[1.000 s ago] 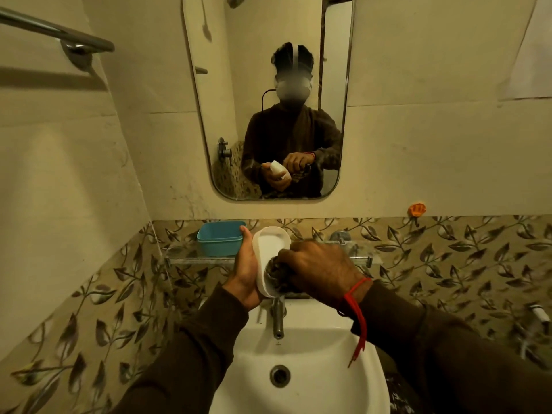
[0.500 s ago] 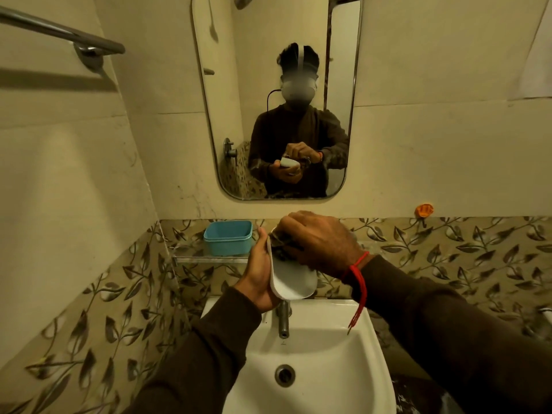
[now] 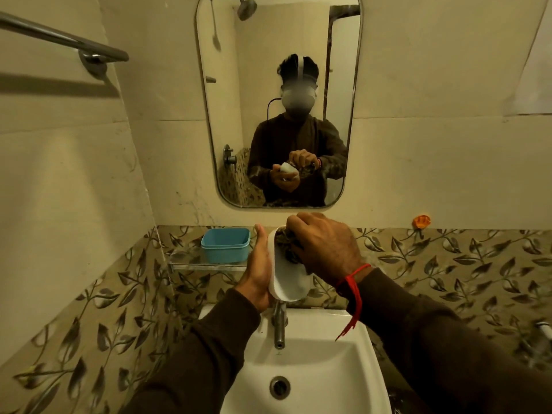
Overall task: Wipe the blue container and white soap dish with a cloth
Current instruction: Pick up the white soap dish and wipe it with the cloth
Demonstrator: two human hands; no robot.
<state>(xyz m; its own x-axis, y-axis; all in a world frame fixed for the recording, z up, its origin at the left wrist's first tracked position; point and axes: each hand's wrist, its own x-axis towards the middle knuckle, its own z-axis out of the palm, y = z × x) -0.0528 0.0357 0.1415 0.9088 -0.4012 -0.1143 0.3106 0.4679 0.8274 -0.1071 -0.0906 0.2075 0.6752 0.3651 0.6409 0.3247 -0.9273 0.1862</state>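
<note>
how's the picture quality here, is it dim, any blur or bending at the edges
Head view: dim, warm yellowish light; the towel bar casts a hard shadow on the wall. Wide-angle bending curves the walls and tile border near the edges. The face in the mirror is blurred out. The right hand and cloth on the white soap dish look slightly soft.

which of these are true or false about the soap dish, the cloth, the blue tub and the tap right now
1. The left hand holds the white oval plastic soap dish. True.
2. The right hand presses a dark crumpled cloth into the dish. True.
3. The blue square plastic container lies in the white ceramic sink. False: it stands on the glass shelf.
4. Water runs from the steel tap. False: none shows.
</note>
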